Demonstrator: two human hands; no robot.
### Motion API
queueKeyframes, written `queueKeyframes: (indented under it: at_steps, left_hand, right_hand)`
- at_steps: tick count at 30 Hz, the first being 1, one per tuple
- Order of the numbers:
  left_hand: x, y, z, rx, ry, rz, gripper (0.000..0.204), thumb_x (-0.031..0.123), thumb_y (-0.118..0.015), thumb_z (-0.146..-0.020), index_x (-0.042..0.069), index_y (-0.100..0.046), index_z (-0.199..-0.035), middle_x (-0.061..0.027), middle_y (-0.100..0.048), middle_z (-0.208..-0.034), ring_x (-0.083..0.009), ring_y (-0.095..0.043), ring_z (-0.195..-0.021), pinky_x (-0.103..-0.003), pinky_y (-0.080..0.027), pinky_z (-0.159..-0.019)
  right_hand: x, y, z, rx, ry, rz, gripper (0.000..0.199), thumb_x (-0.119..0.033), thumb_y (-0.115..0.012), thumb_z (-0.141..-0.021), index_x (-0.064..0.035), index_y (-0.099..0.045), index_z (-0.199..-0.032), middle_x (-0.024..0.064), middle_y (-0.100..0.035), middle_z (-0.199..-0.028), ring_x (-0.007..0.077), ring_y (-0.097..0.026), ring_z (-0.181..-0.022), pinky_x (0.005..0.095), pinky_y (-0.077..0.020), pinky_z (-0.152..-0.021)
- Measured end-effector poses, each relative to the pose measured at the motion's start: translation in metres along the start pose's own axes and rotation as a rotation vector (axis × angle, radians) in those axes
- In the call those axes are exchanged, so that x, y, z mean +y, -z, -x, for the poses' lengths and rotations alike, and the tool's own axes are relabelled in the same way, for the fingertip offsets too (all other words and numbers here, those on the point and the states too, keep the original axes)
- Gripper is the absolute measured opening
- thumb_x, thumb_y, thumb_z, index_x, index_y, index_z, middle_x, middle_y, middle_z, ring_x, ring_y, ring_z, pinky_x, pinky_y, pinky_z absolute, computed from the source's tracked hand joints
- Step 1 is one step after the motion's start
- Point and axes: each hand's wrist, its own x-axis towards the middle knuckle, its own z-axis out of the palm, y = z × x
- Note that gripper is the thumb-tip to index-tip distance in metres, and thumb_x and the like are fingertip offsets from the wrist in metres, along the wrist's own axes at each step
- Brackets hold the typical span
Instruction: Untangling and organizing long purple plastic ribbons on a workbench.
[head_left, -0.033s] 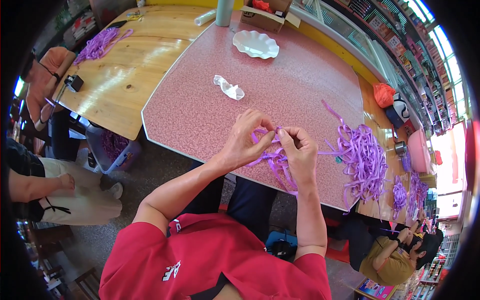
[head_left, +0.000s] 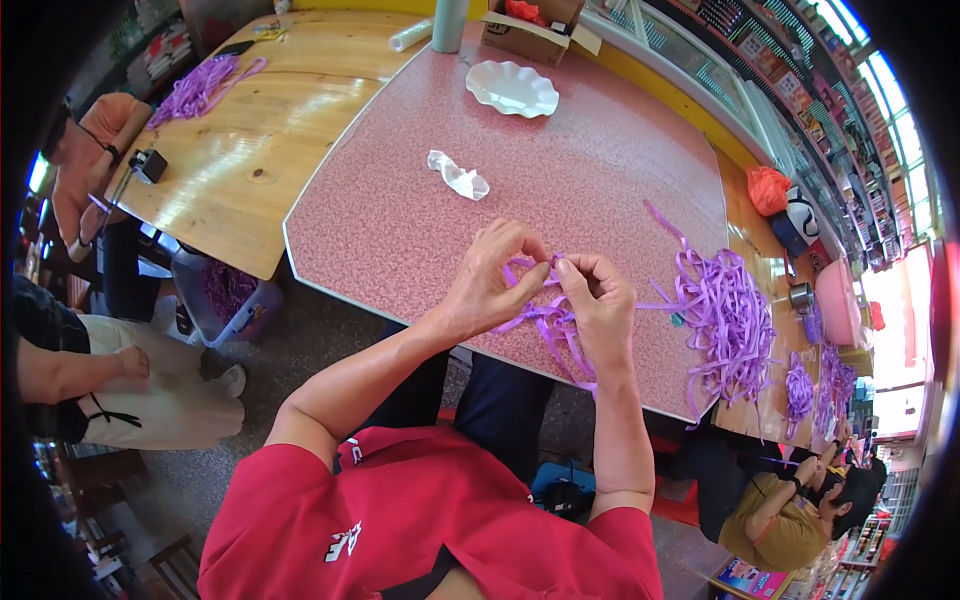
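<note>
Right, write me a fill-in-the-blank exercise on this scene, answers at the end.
1. The left hand and right hand hold satiny ribbon coloured ____.
2. The tangled ribbon heap on the pink speckled table lies to the ____ of both hands.
3. The scallop-edged dish near the table's far end is coloured ____.
4. Of the two hands, the crumpled tissue lies nearer the ____ one.

Missing words: purple; right; white; left.
</note>
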Motion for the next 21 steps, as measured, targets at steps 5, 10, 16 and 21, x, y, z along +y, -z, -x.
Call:
queueKeyframes:
  at_steps: [5,10,16,21]
  left_hand:
    - [-0.006,0.0,0.003,-0.027,0.128,0.121,0.01,0.008,-0.067,-0.081,0.002,-0.061,-0.087,-0.0082,-0.061,-0.084,-0.0233,-0.059,-0.085,-0.037,-0.047,-0.075]
    - [-0.001,0.001,0.005,-0.163,0.291,0.253,0.009,0.007,-0.064,-0.087,0.001,-0.06,-0.094,-0.0018,-0.058,-0.092,-0.0098,-0.054,-0.09,-0.028,-0.045,-0.081]
    - [0.002,0.002,0.008,-0.17,0.284,0.307,0.009,0.008,-0.064,-0.088,0.001,-0.059,-0.093,-0.0019,-0.058,-0.091,-0.0096,-0.053,-0.09,-0.028,-0.045,-0.081]
    - [0.0,0.002,0.006,-0.18,0.203,0.311,0.01,0.008,-0.065,-0.088,0.002,-0.059,-0.092,-0.0032,-0.058,-0.092,-0.011,-0.054,-0.091,-0.029,-0.045,-0.082]
  right_hand:
    - [-0.007,0.0,0.004,-0.069,0.056,-0.043,0.009,-0.002,-0.067,-0.091,0.0008,-0.068,-0.099,-0.0004,-0.065,-0.091,0.0036,-0.059,-0.079,0.0209,-0.0489,-0.067]
    - [-0.002,0.006,0.006,-0.043,0.207,0.191,0.013,0.003,-0.066,-0.089,0.0006,-0.069,-0.101,0.0014,-0.063,-0.091,0.0061,-0.06,-0.081,0.0207,-0.0489,-0.069]
    - [-0.003,0.008,0.011,-0.039,0.287,0.303,0.011,0.001,-0.07,-0.088,-0.0016,-0.072,-0.099,0.0001,-0.059,-0.085,0.0053,-0.055,-0.074,0.02,-0.0428,-0.063]
    - [-0.003,0.016,0.009,-0.038,0.242,0.31,0.015,-0.003,-0.076,-0.084,-0.0045,-0.074,-0.098,0.0018,-0.059,-0.08,0.0092,-0.056,-0.073,0.024,-0.0439,-0.062]
